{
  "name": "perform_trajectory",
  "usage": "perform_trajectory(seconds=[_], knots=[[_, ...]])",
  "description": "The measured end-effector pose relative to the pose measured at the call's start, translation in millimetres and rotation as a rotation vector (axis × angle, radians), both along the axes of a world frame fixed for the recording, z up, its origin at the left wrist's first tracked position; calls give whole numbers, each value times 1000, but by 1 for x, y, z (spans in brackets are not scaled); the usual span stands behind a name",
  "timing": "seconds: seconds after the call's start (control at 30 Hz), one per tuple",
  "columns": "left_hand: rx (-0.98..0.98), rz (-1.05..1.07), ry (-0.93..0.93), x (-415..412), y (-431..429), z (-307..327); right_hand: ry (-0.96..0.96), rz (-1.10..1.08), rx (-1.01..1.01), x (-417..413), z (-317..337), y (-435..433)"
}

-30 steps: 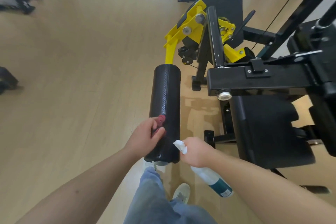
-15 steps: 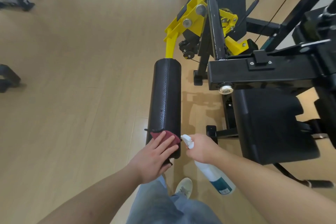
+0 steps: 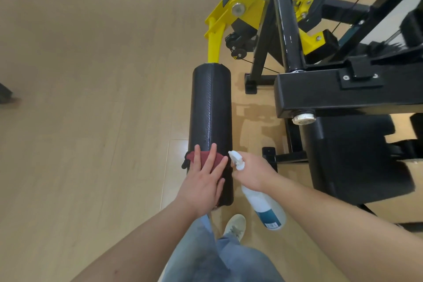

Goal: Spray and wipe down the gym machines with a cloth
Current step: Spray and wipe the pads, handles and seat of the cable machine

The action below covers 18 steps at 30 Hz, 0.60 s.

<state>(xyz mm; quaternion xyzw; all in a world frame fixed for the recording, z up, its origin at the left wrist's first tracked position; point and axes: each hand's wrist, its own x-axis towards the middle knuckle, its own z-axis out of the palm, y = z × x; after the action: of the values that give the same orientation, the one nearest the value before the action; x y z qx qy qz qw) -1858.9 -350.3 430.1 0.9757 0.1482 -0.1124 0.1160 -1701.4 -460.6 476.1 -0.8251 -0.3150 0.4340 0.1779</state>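
Dark-red soft cloth (image 3: 204, 157) pinned under the flat-fingered left hand (image 3: 201, 186) on the black ribbed roller pad (image 3: 211, 107); looks limp, best palmed flat. Right hand (image 3: 251, 173), just beside, clutches the white plastic spray bottle (image 3: 265, 208).
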Motion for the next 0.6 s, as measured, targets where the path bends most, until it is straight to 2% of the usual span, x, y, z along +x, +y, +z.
perform_trajectory(seconds=[0.13, 0.6], knots=[[-25, 92, -20, 37, 24, 1, -29, -4, -5, 12, -2, 18], [-75, 106, -188, 131, 102, -7, -38, -218, 19, 62, -17, 74]])
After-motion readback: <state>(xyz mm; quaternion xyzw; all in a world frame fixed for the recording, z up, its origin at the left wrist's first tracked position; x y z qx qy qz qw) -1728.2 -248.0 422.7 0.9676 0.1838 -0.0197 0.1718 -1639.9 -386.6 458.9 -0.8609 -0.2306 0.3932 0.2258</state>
